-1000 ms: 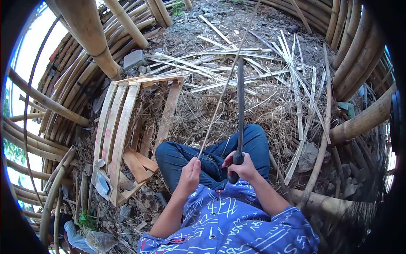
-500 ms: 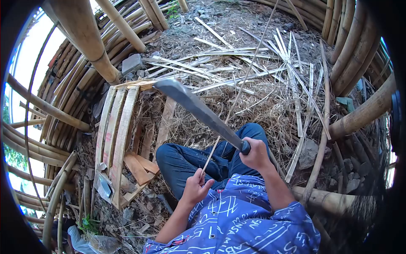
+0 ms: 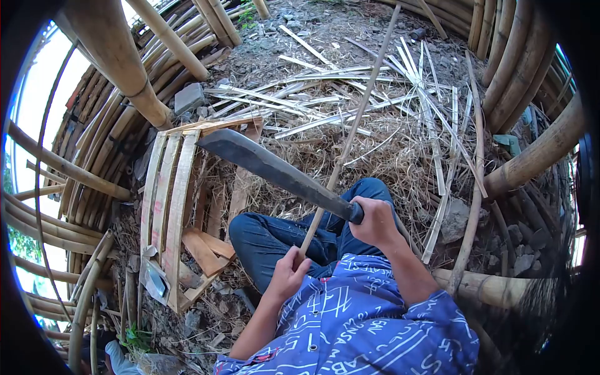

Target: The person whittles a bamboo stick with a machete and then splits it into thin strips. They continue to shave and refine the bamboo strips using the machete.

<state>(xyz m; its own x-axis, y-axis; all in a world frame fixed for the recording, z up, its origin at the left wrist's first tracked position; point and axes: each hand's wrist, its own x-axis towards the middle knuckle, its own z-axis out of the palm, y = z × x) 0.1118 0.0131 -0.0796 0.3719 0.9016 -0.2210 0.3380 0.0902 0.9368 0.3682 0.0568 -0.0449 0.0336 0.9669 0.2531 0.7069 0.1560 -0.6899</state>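
Wrapped around the dark handle of a machete (image 3: 269,170), my right hand (image 3: 377,225) is just above my knee. The long, curved blade points up and to the left, its broad side facing me and its tip near a wooden crate. A long bamboo strip (image 3: 357,119) has its near end in my left hand (image 3: 289,275), closed around it in front of my lap. From there the strip slants away to the upper right. The lower part of the blade crosses over the strip in this view.
At my left stands a slatted wooden crate (image 3: 164,200) with a phone-like object (image 3: 156,281) on it. Split bamboo strips (image 3: 312,94) lie scattered ahead on shavings. Bamboo poles (image 3: 134,69) rise on both sides. A grey block (image 3: 189,98) sits behind the crate.
The machete has rolled to show more of its broad side, and its tip has swung left and slightly down. The bamboo strip now looks wider, its flat face turned toward me.
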